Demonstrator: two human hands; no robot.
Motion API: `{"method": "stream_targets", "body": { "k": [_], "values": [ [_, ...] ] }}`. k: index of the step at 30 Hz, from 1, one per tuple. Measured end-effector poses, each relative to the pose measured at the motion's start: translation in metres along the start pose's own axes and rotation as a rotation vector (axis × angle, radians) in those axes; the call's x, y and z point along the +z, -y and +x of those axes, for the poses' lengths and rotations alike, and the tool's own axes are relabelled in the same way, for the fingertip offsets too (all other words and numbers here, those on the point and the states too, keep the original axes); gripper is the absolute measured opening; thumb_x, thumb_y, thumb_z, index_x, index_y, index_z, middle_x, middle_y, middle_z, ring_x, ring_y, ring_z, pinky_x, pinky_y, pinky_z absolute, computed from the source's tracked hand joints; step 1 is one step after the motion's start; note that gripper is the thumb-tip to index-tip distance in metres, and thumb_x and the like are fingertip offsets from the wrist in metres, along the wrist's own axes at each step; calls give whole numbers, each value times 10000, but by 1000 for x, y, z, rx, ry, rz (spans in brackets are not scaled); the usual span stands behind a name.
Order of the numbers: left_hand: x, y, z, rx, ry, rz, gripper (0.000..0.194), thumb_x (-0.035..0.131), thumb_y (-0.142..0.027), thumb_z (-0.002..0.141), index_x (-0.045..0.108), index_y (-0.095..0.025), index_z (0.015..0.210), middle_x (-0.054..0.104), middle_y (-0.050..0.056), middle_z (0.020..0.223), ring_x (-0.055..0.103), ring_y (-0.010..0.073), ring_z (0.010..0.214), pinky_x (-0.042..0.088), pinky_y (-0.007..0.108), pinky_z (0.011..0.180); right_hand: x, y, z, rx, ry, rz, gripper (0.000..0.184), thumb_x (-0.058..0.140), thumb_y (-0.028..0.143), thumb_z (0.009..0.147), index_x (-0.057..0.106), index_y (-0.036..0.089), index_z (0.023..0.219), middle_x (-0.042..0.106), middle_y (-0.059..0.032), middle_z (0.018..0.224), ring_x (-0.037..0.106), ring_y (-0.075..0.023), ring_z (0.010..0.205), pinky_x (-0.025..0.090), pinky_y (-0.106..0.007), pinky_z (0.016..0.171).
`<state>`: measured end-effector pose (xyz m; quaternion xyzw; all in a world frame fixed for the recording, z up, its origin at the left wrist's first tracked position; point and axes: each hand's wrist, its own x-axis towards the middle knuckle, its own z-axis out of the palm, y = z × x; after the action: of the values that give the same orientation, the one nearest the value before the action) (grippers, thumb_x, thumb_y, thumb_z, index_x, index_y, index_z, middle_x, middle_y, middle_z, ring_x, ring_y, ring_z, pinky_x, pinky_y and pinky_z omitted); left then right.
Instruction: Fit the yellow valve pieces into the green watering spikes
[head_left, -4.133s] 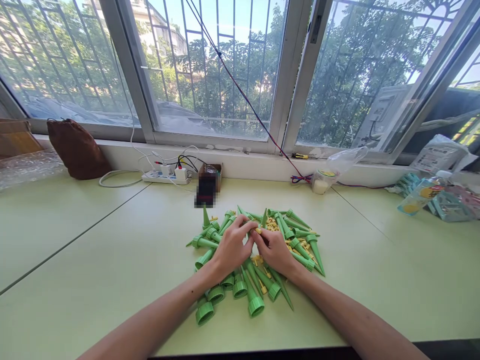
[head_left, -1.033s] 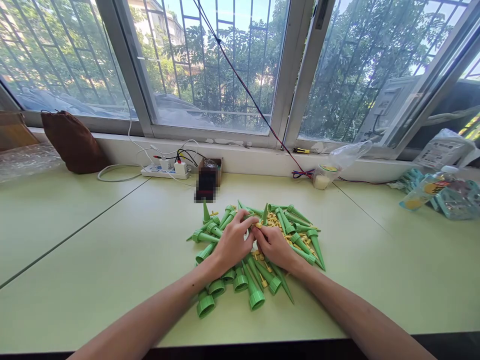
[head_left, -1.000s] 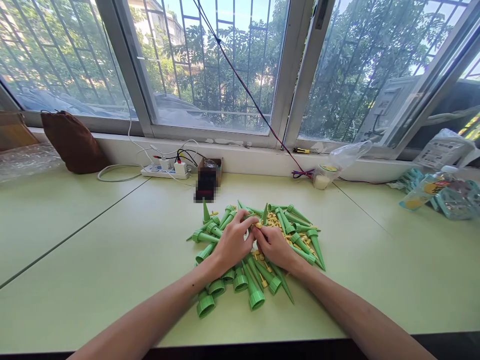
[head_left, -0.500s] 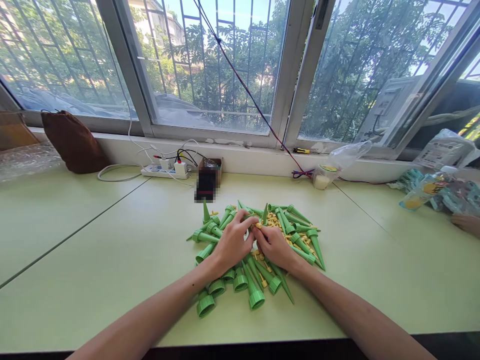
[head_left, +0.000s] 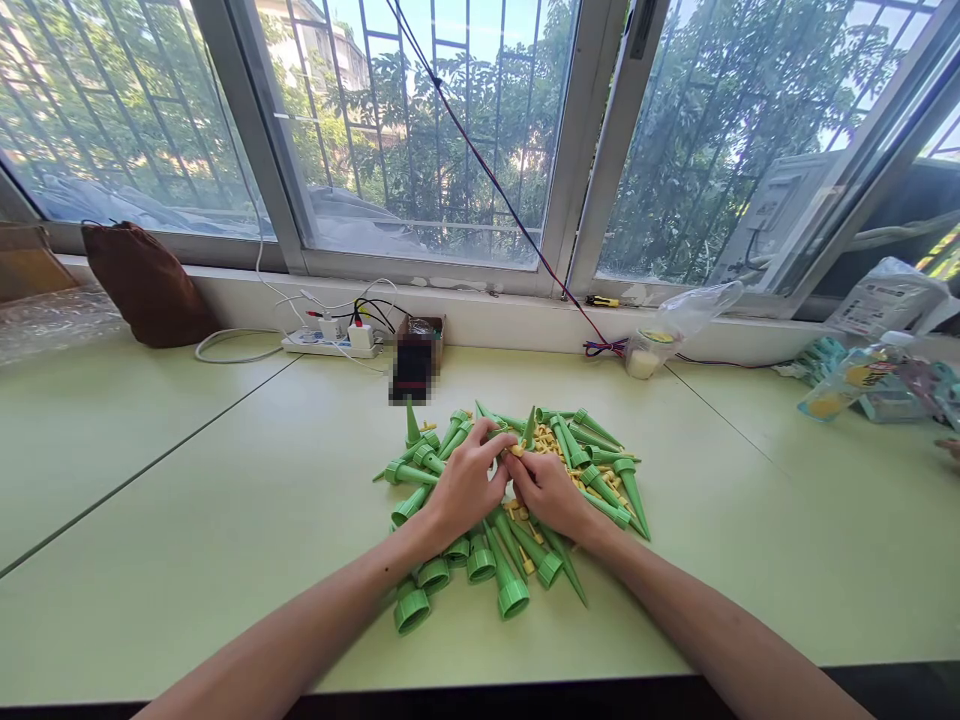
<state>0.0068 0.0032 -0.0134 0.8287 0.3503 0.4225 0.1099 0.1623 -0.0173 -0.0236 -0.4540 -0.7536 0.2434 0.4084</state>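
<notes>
My left hand and my right hand meet over a heap of green plastic watering spikes. Both are closed, fingertips pinched together around a small yellow plastic valve. My fingers hide most of that piece, and whether a spike is also in their grip I cannot tell. Spikes lie all around my hands, pointing various ways, some with their round open caps toward me. Among them are many loose yellow valves, mostly just beyond and to the right of my right hand.
At the back stand a power strip with plugs, a small box and a blurred dark object. A brown bag is at left. On the right are a cup in a plastic bag, a bottle and another person's hand at the edge.
My hands have hardly moved and keep the yellow valve between them. At the right edge, the other person's hand has drawn mostly out of view.
</notes>
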Motion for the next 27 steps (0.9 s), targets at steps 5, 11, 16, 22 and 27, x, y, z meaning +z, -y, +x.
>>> {"method": "stream_targets", "body": {
  "k": [5,11,16,22,27],
  "values": [
    [0,0,0,4,3,1,291,508,-39,853,652,-197,1050,545,71,1048,583,165,859,507,280,730,0,-1,0,-3,-1,5,437,374,389,1019,432,213,623,506,15,496,439,-121,458,312,-255,494],
    [0,1,1,5,5,-4,282,504,-42,860,654,-192,1046,546,74,1050,582,163,853,507,285,734,0,-1,1,-6,-4,0,437,375,376,1016,432,210,616,502,16,494,428,-116,451,303,-256,492],
    [-1,0,0,10,-3,-4,288,516,-39,854,658,-197,1048,553,71,1049,591,166,868,515,291,753,1,-2,1,-9,0,1,438,375,366,1015,430,207,610,494,19,485,425,-113,441,288,-256,486],
    [0,1,0,8,-14,1,297,521,-31,842,665,-198,1040,555,67,1039,587,156,851,510,262,702,0,-3,0,-14,0,-7,441,373,366,1019,427,207,611,498,20,481,429,-114,442,289,-257,491],
    [0,1,0,9,-11,-3,284,521,-44,851,663,-200,1040,552,64,1043,579,141,816,502,248,677,1,-1,0,-15,-1,-18,444,374,353,1018,430,206,604,508,17,487,435,-113,446,290,-259,500]
  ]
}}
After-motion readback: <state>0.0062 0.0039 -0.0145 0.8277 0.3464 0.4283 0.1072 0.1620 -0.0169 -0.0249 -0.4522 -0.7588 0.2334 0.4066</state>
